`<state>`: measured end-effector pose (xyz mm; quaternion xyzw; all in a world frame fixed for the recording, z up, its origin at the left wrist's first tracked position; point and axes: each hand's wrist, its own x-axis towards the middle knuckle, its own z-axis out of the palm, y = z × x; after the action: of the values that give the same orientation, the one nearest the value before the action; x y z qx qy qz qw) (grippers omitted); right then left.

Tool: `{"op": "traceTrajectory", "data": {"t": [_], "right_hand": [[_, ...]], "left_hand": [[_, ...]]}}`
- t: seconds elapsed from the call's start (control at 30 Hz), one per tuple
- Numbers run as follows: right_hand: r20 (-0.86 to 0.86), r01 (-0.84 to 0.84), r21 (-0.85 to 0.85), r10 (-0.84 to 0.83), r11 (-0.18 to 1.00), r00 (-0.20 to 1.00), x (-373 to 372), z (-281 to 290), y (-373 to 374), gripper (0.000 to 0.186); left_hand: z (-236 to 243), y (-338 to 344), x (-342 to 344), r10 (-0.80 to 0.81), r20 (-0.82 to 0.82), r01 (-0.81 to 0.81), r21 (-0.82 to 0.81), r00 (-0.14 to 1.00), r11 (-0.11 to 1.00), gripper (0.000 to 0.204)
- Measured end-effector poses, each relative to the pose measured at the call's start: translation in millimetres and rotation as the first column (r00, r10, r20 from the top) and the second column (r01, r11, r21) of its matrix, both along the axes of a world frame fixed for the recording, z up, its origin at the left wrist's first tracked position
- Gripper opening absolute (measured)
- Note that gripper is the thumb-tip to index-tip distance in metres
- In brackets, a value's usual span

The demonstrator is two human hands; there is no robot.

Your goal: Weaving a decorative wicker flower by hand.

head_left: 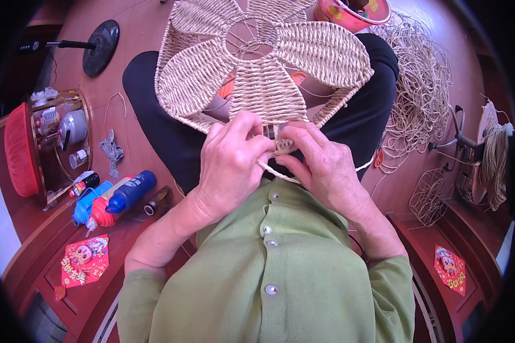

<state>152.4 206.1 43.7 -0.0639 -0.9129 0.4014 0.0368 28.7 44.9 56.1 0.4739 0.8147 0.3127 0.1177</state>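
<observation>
A woven cord frame (264, 91) with wide petal shapes around a central ring rests across my lap. At its near edge, both hands meet over a small wrapped section (284, 147). My left hand (234, 157) is closed, thumb and fingers pinching a pale cord (276, 173) beside that section. My right hand (320, 160) pinches the wrapped section between thumb and fingers from the right. The cord loops below both hands and runs out past my right wrist. Fingertips partly hide the spot where cord and frame meet.
Loose cord (420, 86) lies heaped on the floor at right, with orange-handled scissors (379, 159) near it. A red basin (355, 14) stands at the far side. Flasks (130, 191) and a rack (68, 134) are at left; a round black stand base (101, 48) is farther back.
</observation>
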Motion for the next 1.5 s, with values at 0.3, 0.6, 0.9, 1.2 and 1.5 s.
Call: {"op": "traceTrajectory", "data": {"t": [0.3,0.6,0.9,1.2,1.5], "right_hand": [[0.204,-0.259,0.067,0.241,0.964,0.949,-10.9,11.7,18.1,0.027],[0.258,-0.230,-0.060,0.238,0.971,0.936,-31.8,-8.0,25.6,0.012],[0.177,-0.062,0.018,0.058,0.998,0.982,-21.4,-12.0,9.6,0.010],[0.028,0.040,-0.008,-0.040,0.999,0.999,-5.1,-7.7,-2.0,0.009],[-0.039,-0.076,0.132,0.081,0.988,0.996,12.9,-4.2,-9.3,0.042]], "left_hand": [[-13.0,20.6,-8.1,-0.163,-0.156,0.124,-0.234,0.974,0.964,0.014],[-46.4,4.4,17.8,0.113,-0.090,-0.078,0.324,0.989,0.943,0.025],[-47.0,-14.6,28.8,0.113,0.086,-0.136,0.348,0.990,0.928,0.026],[-41.4,-10.0,33.7,0.140,0.189,-0.193,0.300,0.972,0.934,0.033],[-35.1,-20.0,38.2,0.100,0.289,-0.179,0.263,0.952,0.948,0.041]]}}
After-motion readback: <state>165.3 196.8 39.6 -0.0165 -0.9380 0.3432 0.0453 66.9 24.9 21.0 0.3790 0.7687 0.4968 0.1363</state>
